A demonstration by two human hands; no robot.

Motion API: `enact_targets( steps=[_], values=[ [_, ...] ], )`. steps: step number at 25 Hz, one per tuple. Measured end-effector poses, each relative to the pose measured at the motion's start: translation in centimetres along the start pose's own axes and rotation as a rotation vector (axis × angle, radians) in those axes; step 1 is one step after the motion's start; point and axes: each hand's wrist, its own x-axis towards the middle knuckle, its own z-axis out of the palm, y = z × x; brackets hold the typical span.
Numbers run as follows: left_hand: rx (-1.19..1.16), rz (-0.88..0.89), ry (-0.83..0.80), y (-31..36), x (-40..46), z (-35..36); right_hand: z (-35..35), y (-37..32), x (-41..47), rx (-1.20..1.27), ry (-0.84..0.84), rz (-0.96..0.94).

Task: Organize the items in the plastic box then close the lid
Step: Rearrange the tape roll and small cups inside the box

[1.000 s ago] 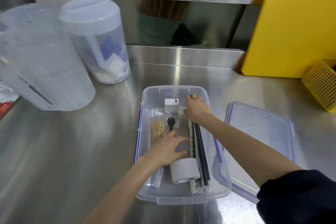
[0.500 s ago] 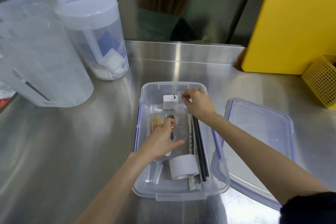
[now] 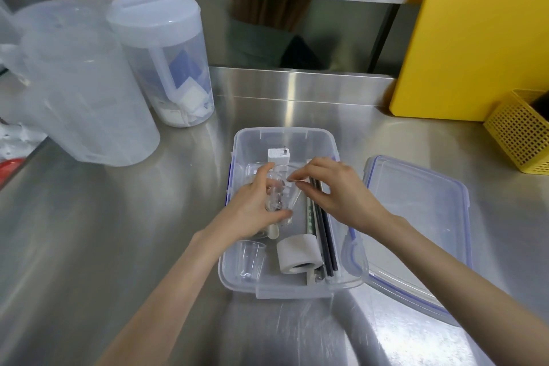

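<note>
Seen from above: a clear plastic box (image 3: 284,282) on a steel counter (image 3: 118,232), lid (image 3: 421,217) off and lying flat just to its right, one edge tucked against the box wall. Both bare hands inside the box. Left hand (image 3: 255,208) curled around a clear cup (image 3: 279,202), thumb on one side, fingers wrapped under, cup tilted on its side above the box floor. Right hand (image 3: 332,190) half open, thumb and forefinger pinched together at the rim of that cup; whether anything small sits between them cannot be told. In the box's far end, a white plug (image 3: 278,155). Along the right wall, long black sticks (image 3: 326,244) beside a pale strip. At the near end, a white tape roll (image 3: 298,254) on its side, and left of it a second clear cup (image 3: 252,258) standing upright. On the counter at far left, two large translucent jugs (image 3: 89,92), one lidded. At right, a yellow board (image 3: 475,38) leaning upright and a yellow basket (image 3: 520,134).
</note>
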Motion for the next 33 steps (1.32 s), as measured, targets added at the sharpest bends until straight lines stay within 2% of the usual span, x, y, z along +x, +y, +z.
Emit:
enact_targets(
  steps=[3, 6, 8, 12, 13, 15, 18, 21, 23, 28, 31, 33],
  values=[
    [-0.059, -0.003, 0.039, 0.0, -0.7, -0.2, 0.5, -0.1, 0.1, -0.109, 0.005, -0.091],
    [-0.092, 0.015, 0.123, 0.1, -1.0, -0.8, 0.9, -0.3, 0.0, -0.12, -0.079, -0.198],
    [-0.079, 0.032, 0.157, 0.0, -1.1, -1.1, 1.3, -0.6, -0.2, -0.081, -0.078, -0.216],
    [-0.122, 0.033, 0.236, -0.9, -1.7, -2.3, 2.6, -1.5, 0.0, 0.256, 0.089, 0.122],
    [-0.12, 0.038, 0.259, -1.0, -2.0, -2.6, 3.1, -1.5, 0.0, 0.289, 0.072, 0.216],
    [-0.122, 0.049, 0.307, -1.3, -2.6, -3.4, 4.6, -1.6, -0.2, 0.258, -0.144, 0.304],
    [-0.086, 0.057, 0.345, -1.5, -3.3, -4.1, 7.3, -2.2, -0.5, 0.101, -0.483, 0.253],
    [-0.055, 0.053, 0.349, -1.6, -3.9, -4.3, 9.5, -3.4, -0.4, 0.013, -0.664, 0.234],
    [-0.047, 0.044, 0.347, -1.7, -4.2, -4.2, 10.0, -4.2, -0.2, 0.008, -0.705, 0.236],
    [-0.156, -0.002, 0.409, -1.6, -4.2, -4.2, 6.7, -4.1, -0.1, 0.208, -0.578, 0.273],
    [-0.218, -0.007, 0.413, -1.5, -3.9, -4.2, 1.9, -2.9, -0.5, 0.226, -0.396, 0.305],
    [-0.237, 0.006, 0.389, -1.5, -3.5, -3.8, -0.8, -2.2, -0.7, 0.202, -0.208, 0.324]
  ],
)
